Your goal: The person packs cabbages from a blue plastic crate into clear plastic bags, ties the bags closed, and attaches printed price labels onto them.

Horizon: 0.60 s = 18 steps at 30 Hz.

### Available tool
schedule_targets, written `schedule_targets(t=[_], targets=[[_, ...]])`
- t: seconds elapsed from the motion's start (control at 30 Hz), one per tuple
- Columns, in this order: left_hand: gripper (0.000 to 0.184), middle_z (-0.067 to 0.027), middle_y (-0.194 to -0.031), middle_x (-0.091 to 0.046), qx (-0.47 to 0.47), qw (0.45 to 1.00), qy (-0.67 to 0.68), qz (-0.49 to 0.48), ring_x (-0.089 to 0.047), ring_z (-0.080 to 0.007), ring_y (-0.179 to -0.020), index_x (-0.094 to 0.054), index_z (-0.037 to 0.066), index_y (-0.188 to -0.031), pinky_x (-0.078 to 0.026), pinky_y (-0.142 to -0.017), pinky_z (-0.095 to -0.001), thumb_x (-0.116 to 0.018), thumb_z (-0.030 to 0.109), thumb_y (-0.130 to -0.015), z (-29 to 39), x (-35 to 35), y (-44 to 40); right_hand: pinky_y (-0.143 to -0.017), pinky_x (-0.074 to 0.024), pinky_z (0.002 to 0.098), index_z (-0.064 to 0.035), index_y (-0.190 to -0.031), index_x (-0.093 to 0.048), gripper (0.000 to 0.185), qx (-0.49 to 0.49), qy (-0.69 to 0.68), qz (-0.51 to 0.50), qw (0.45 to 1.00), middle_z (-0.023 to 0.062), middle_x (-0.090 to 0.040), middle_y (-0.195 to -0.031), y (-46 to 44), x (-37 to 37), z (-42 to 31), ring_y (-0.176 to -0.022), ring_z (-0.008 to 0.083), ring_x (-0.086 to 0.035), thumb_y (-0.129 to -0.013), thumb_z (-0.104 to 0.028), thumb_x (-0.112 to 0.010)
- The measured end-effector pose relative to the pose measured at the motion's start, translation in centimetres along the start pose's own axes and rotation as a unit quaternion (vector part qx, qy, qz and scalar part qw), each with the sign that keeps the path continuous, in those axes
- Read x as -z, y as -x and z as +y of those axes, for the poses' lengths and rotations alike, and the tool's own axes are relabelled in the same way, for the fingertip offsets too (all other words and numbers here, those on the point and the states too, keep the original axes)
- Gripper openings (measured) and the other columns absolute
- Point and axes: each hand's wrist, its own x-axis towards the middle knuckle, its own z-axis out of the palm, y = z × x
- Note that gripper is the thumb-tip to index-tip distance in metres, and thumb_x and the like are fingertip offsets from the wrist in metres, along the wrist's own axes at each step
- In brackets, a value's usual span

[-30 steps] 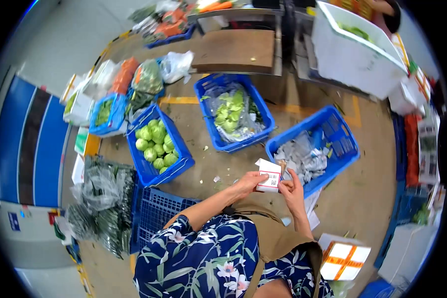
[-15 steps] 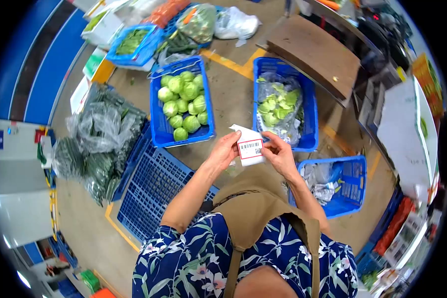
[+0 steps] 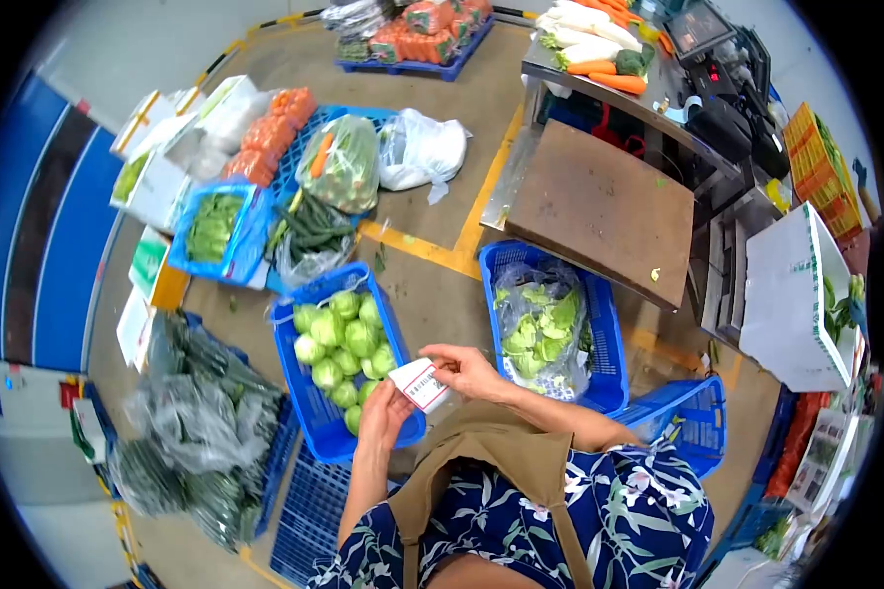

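Between my two hands is a white barcode label (image 3: 423, 386) with a red border. My left hand (image 3: 384, 414) pinches its lower left edge, and my right hand (image 3: 464, 371) grips its upper right side. Both hands are over the near right edge of a blue crate of cabbages (image 3: 287, 355). Round green cabbages (image 3: 342, 337) fill that crate. To the right stands another blue crate (image 3: 608, 346), lined with clear plastic and holding loose cabbage leaves (image 3: 543, 331).
A brown-topped platform (image 3: 599, 211) stands ahead, beside a metal table with radishes (image 3: 584, 39) and carrots. Bagged dark green vegetables (image 3: 201, 432) are heaped at left. A blue pallet (image 3: 309, 520) lies near my left arm. Another blue crate (image 3: 702, 422) is at right.
My hands have moved left with the label, from between the two crates to the cabbage crate's edge. The label is now tilted, and the view has shifted to show more ahead.
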Motion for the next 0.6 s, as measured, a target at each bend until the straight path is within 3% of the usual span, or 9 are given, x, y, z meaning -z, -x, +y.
schedule_targets(t=[0.1,0.23,0.3,0.33,0.37,0.4,0.43,0.47,0.6], targets=[[0.026,-0.0074,-0.088,-0.063,0.001,1.000,0.006,0.021,-0.062,-0.0182,-0.079,-0.052,0.007,-0.112,-0.053,-0.070,-0.0324,-0.055,0.022,-0.091,4.2,-0.3,-4.0,-0.069,-0.0482,0.0239,-0.0021,-0.119,-0.055,0.035,-0.012,-0.001,0.051,0.999,0.0048,-0.064,-0.088,-5.5,3.3,-2.3,-0.078,0.0079,-0.057,-0.084,0.002,-0.055],[0.024,-0.0073,-0.085,-0.063,0.028,0.999,0.009,0.032,-0.063,-0.0189,-0.077,-0.055,0.006,-0.109,-0.053,-0.067,-0.0321,-0.056,0.021,-0.090,9.6,-0.8,-12.8,-0.066,-0.0475,0.0223,0.0008,-0.116,-0.056,0.033,0.015,-0.004,0.176,0.984,0.0037,-0.064,-0.089,-14.2,9.2,-3.7,-0.079,0.0073,-0.059,-0.083,0.005,-0.051],[0.021,-0.0064,-0.084,-0.063,0.041,0.998,0.008,0.037,-0.063,-0.0190,-0.076,-0.056,0.006,-0.106,-0.053,-0.067,-0.0322,-0.056,0.020,-0.091,11.6,-1.8,-15.1,-0.060,-0.0416,0.0195,0.0007,-0.106,-0.062,0.030,-0.046,0.058,0.255,0.964,0.0031,-0.061,-0.083,-15.0,12.2,-5.9,-0.067,0.0055,-0.051,-0.079,0.005,-0.050],[0.020,-0.0063,-0.084,-0.063,0.045,0.999,0.004,0.028,-0.063,-0.0191,-0.077,-0.056,0.007,-0.106,-0.053,-0.067,-0.0323,-0.056,0.020,-0.091,12.6,-2.5,-17.3,-0.057,-0.0404,0.0208,-0.0006,-0.103,-0.064,0.029,0.059,0.122,0.309,0.941,0.0001,-0.059,-0.075,-16.9,14.4,-4.5,-0.061,0.0060,-0.047,-0.078,0.005,-0.051],[0.020,-0.0062,-0.084,-0.063,0.051,0.999,-0.001,0.019,-0.063,-0.0193,-0.077,-0.056,0.007,-0.106,-0.053,-0.068,-0.0325,-0.056,0.020,-0.091,14.3,-3.4,-19.6,-0.057,-0.0409,0.0219,-0.0009,-0.102,-0.065,0.029,0.073,0.123,0.351,0.925,-0.0010,-0.058,-0.071,-18.6,16.5,-3.9,-0.061,0.0065,-0.047,-0.076,0.005,-0.051],[0.020,-0.0062,-0.084,-0.063,0.059,0.998,-0.008,0.009,-0.062,-0.0194,-0.077,-0.056,0.007,-0.105,-0.052,-0.068,-0.0326,-0.056,0.020,-0.091,15.9,-4.2,-22.1,-0.060,-0.0425,0.0214,-0.0006,-0.104,-0.064,0.031,-0.011,0.089,0.365,0.927,0.0011,-0.060,-0.077,-19.7,18.4,-5.4,-0.065,0.0073,-0.050,-0.077,0.006,-0.051],[0.019,-0.0063,-0.085,-0.062,0.069,0.998,-0.012,-0.002,-0.062,-0.0197,-0.078,-0.056,0.007,-0.104,-0.052,-0.070,-0.0327,-0.055,0.020,-0.091,17.6,-4.9,-24.7,-0.062,-0.0451,0.0224,-0.0002,-0.108,-0.062,0.033,-0.028,0.088,0.393,0.915,0.0033,-0.063,-0.081,-21.1,20.8,-4.7,-0.069,0.0087,-0.054,-0.077,0.005,-0.051],[0.018,-0.0064,-0.085,-0.062,0.070,0.997,-0.021,-0.011,-0.062,-0.0196,-0.078,-0.056,0.007,-0.104,-0.052,-0.070,-0.0325,-0.055,0.020,-0.091,19.4,-5.9,-27.3,-0.065,-0.0468,0.0236,0.0004,-0.110,-0.061,0.034,0.006,0.075,0.424,0.903,0.0054,-0.064,-0.087,-22.4,22.7,-5.1,-0.074,0.0100,-0.057,-0.078,0.005,-0.051],[0.017,-0.0060,-0.086,-0.062,0.069,0.995,-0.035,-0.059,-0.061,-0.0189,-0.077,-0.056,0.008,-0.103,-0.051,-0.069,-0.0324,-0.053,0.021,-0.092,27.5,-9.5,-38.4,-0.073,-0.0474,0.0259,0.0033,-0.114,-0.057,0.036,-0.005,0.079,0.551,0.831,0.0093,-0.063,-0.097,-27.7,29.6,-9.2,-0.080,0.0137,-0.057,-0.078,0.006,-0.050]])
